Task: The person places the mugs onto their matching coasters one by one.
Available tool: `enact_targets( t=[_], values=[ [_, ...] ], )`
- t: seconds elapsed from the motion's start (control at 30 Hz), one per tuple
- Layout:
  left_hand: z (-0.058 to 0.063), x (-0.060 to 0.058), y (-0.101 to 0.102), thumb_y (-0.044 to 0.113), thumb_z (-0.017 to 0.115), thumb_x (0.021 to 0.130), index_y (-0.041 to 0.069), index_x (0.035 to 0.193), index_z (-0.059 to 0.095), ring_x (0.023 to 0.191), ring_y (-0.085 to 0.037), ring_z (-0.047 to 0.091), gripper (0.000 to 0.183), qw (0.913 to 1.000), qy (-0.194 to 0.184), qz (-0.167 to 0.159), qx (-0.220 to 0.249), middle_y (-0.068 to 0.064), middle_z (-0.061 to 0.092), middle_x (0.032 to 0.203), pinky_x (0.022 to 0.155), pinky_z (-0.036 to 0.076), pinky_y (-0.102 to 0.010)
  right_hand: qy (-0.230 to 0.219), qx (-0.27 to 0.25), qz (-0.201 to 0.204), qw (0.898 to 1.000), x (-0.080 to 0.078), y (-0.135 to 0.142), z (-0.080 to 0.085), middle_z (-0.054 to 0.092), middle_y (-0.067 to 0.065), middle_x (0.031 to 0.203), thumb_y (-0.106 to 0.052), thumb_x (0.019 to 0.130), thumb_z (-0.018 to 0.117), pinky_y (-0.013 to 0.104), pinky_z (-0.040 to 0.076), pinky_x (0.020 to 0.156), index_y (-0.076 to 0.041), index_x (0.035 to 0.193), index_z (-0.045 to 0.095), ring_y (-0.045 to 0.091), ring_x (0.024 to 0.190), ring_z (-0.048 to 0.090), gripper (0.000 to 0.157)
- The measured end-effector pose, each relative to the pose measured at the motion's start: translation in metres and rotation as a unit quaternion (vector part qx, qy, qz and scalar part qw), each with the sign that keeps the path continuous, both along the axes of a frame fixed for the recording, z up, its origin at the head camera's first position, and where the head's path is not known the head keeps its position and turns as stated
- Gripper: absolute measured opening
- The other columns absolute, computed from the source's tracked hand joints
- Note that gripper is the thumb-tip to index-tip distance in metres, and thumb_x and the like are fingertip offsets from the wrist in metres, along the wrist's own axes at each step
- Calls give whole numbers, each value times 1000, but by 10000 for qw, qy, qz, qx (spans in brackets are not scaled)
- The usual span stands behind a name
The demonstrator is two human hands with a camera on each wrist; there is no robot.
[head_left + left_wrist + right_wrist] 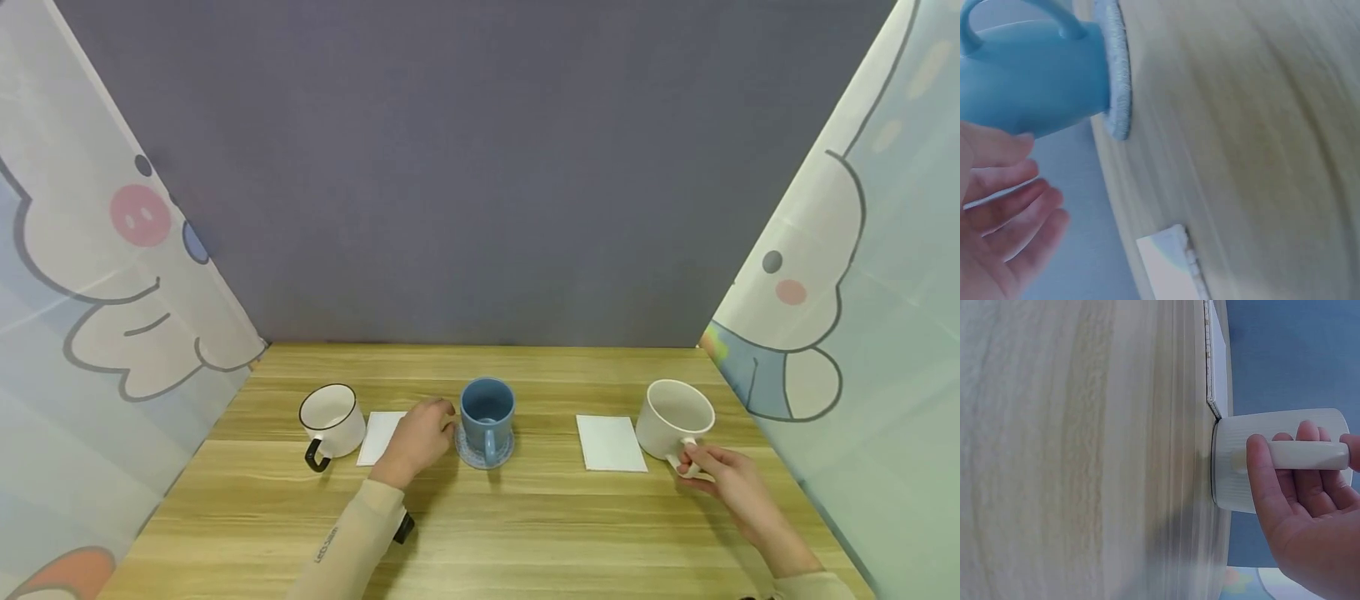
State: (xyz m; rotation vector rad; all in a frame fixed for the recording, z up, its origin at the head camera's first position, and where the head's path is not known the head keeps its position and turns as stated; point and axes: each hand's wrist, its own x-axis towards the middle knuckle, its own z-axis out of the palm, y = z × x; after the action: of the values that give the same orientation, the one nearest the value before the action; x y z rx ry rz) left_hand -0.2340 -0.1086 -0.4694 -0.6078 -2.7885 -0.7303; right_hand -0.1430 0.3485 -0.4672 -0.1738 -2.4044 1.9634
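Observation:
A blue mug point(476, 432) stands upright on a round, patterned coaster point(464, 457) in the middle of the table. Just left of the mug is my left hand point(422, 440), its fingers loosely bent; in the left wrist view, the fingertips point(1052, 199) hold nothing, and the thumb is close to the mug's side, though I cannot tell whether it touches. At the right, my right hand point(738, 492) grips the handle of a white mug point(658, 435). That mug sits upright on the wood, its ribbed wall point(1235, 490) showing in the right wrist view.
A white square coaster point(611, 443) lies just left of the white mug. Another white square coaster point(378, 435) is partly hidden by the left hand. At the left stands a white mug with a black rim and handle point(343, 435). A grey panel point(480, 183) closes off the back.

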Motion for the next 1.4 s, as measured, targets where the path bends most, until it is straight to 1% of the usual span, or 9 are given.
enact_targets(
  t=[0.17, 0.3, 0.47, 0.57, 0.67, 0.77, 0.93, 1.17, 1.4],
  values=[
    [10, 1, 2, 16, 73, 92, 5, 100, 73, 86, -28, 69, 13, 9978, 445, 437, 240, -8, 68, 103, 65, 57, -42, -89, 87, -26, 9999, 0, -2, 2, 63, 7, 93, -22, 107, 54, 34, 61, 79, 19, 101, 62, 10, 85, 65, 42],
    [17, 1, 5, 15, 71, 93, 6, 100, 73, 85, -26, 68, 12, 9922, 918, 542, 639, -7, 68, 102, 63, 57, -40, -80, 93, -49, 9999, 0, -2, 3, 63, 8, 93, -22, 108, 54, 34, 61, 79, 20, 102, 61, 10, 84, 65, 43],
    [27, 2, 8, 10, 72, 93, 5, 101, 73, 89, -24, 66, 10, 9822, 1538, 381, 1008, -6, 68, 100, 71, 57, -40, -158, 121, -92, 9998, 0, -2, 3, 63, 8, 93, -20, 108, 54, 34, 61, 78, 18, 102, 62, 10, 84, 65, 40],
    [33, 2, 10, 9, 73, 93, 4, 100, 73, 90, -24, 66, 9, 9758, 1878, 157, 1108, -6, 69, 100, 73, 57, -41, -220, 127, -89, 9996, 0, -2, 3, 63, 8, 93, -19, 108, 53, 34, 61, 78, 17, 101, 63, 10, 84, 64, 38],
    [37, 1, 12, 10, 71, 94, 5, 100, 73, 91, -25, 66, 9, 9705, 2094, -47, 1195, -7, 70, 101, 74, 58, -42, -252, 136, -74, 9996, 0, -1, 3, 63, 8, 93, -19, 108, 53, 34, 61, 79, 16, 101, 63, 10, 84, 64, 38],
    [42, 2, 16, 12, 70, 94, 6, 102, 73, 95, -27, 66, 11, 9671, 2221, -170, 1229, -7, 70, 101, 77, 57, -44, -270, 195, -34, 9994, -1, -1, 3, 63, 7, 93, -21, 108, 52, 34, 61, 80, 15, 100, 63, 9, 85, 64, 38],
    [49, 3, 23, 17, 71, 93, 6, 107, 73, 98, -29, 66, 17, 9662, 2321, -288, 1085, -7, 71, 103, 81, 57, -45, -284, 200, -92, 9994, -2, -1, 2, 63, 8, 92, -20, 108, 52, 34, 61, 80, 15, 99, 64, 9, 85, 64, 38],
    [57, 6, 34, 22, 68, 96, 8, 111, 73, 102, -29, 66, 21, 9747, 2077, -408, 714, -8, 71, 108, 86, 56, -46, -250, 149, -104, 9995, -1, -1, 3, 63, 8, 92, -20, 108, 53, 34, 61, 79, 15, 99, 64, 9, 84, 64, 38],
    [63, 12, 49, 24, 68, 97, 7, 114, 72, 105, -29, 66, 24, 9761, 1969, -703, 586, -9, 70, 112, 91, 55, -45, -249, 196, -77, 9995, 0, -2, 4, 64, 7, 92, -24, 108, 53, 35, 61, 81, 17, 101, 63, 8, 85, 65, 42]
  ],
)
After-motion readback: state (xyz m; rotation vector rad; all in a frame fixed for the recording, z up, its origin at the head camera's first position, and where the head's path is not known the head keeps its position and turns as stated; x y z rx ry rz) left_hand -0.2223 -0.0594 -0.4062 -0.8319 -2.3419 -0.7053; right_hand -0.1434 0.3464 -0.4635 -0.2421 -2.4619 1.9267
